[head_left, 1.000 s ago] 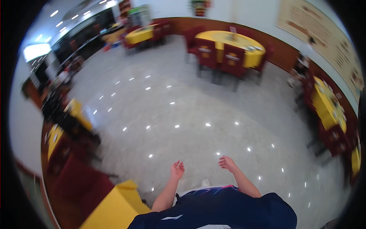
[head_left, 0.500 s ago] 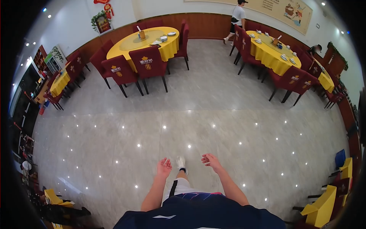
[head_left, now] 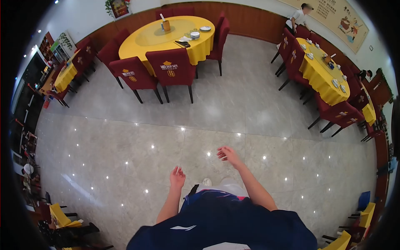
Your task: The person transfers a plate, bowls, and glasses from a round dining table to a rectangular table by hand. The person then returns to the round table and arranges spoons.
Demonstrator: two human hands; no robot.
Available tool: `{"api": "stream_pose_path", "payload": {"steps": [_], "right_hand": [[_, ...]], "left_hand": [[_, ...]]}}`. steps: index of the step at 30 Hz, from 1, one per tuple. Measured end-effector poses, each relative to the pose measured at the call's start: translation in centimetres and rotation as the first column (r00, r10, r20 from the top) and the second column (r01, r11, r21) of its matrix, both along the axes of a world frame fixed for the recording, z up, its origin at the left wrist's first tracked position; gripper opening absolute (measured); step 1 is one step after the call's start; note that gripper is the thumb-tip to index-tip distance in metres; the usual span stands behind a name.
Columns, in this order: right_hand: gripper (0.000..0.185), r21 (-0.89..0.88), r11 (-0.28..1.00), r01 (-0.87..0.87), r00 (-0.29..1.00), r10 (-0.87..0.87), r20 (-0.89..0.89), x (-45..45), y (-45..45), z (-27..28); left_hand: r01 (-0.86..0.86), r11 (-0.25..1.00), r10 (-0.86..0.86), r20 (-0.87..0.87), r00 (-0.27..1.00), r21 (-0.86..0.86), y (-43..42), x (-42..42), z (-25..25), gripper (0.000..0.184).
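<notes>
L hand [head_left: 177, 178] empty, part-curled; R hand [head_left: 228, 155] empty, loosely spread; both in air abv tiled flr [head_left: 216, 111]

A restaurant dining room, a round table [head_left: 141, 48] in yellow cloth at far left, stacked plates [head_left: 195, 36] on it, matching burgundy chairs [head_left: 168, 71] bearing a printed gold-and-white logo, another yellow-clothed table [head_left: 309, 71] at far right, laid with dishes [head_left: 335, 83] at several places, glossy tiled floor [head_left: 221, 106] between.

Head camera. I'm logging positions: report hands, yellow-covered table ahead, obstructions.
Left hand loosely curled, contents unclear. Right hand open, nothing visible in it. Yellow-covered table ahead, across bare floor; two chairs at its near edge.
</notes>
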State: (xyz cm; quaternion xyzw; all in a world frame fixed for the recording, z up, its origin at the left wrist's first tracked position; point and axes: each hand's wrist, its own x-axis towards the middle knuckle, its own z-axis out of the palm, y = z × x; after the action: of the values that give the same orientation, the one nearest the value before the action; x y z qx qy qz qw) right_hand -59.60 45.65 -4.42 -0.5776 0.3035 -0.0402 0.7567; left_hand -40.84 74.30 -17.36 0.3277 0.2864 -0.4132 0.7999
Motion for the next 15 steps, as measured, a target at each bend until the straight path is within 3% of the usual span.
{"api": "stream_pose_path", "payload": {"steps": [2, 3, 5, 6, 8, 13, 14, 15], "right_hand": [[0.028, 0.033, 0.978, 0.205, 0.979, -0.205, 0.004, -0.2, -4.9, -1.2], [0.028, 0.047, 0.977, 0.21, 0.978, -0.21, -0.001, -0.7, -7.0, -1.9], [0.026, 0.035, 0.935, 0.354, 0.928, -0.347, -0.135, -1.6, -10.1, -3.8], [0.026, 0.047, 0.932, 0.358, 0.927, -0.349, -0.137, -1.3, -11.6, -4.7], [0.025, 0.001, 0.943, 0.332, 0.899, -0.316, -0.303, -0.2, -15.0, -6.5], [0.026, 0.035, 0.965, 0.259, 0.955, -0.251, -0.155, 8.5, -26.5, -9.2], [0.025, 0.044, 0.967, 0.249, 0.96, -0.24, -0.146, 10.3, -29.2, -8.5], [0.025, 0.05, 0.97, 0.238, 0.964, -0.229, -0.134, 12.1, -32.1, -7.6]], "left_hand": [[0.144, 0.99, -0.143, 0.026, 0.989, -0.007, -6.0, 2.7, 0.7, 0.03], [0.2, 0.98, -0.199, 0.057, 0.978, -0.001, -9.4, 4.1, 1.4, 0.03], [0.261, 0.965, -0.262, 0.084, 0.961, 0.026, -15.8, 6.7, 3.0, 0.031], [0.288, 0.957, -0.284, 0.09, 0.954, -0.028, -19.2, 8.1, 3.6, 0.03], [0.321, 0.944, -0.313, 0.098, 0.945, -0.076, -25.4, 10.3, 5.4, 0.029], [0.421, 0.901, -0.402, 0.161, 0.902, -0.107, -40.5, 15.5, 7.4, 0.029], [0.418, 0.904, -0.402, 0.155, 0.902, -0.09, -43.2, 16.5, 7.7, 0.029], [0.446, 0.894, -0.445, 0.173, 0.879, 0.033, -46.0, 17.5, 7.6, 0.029]]}}
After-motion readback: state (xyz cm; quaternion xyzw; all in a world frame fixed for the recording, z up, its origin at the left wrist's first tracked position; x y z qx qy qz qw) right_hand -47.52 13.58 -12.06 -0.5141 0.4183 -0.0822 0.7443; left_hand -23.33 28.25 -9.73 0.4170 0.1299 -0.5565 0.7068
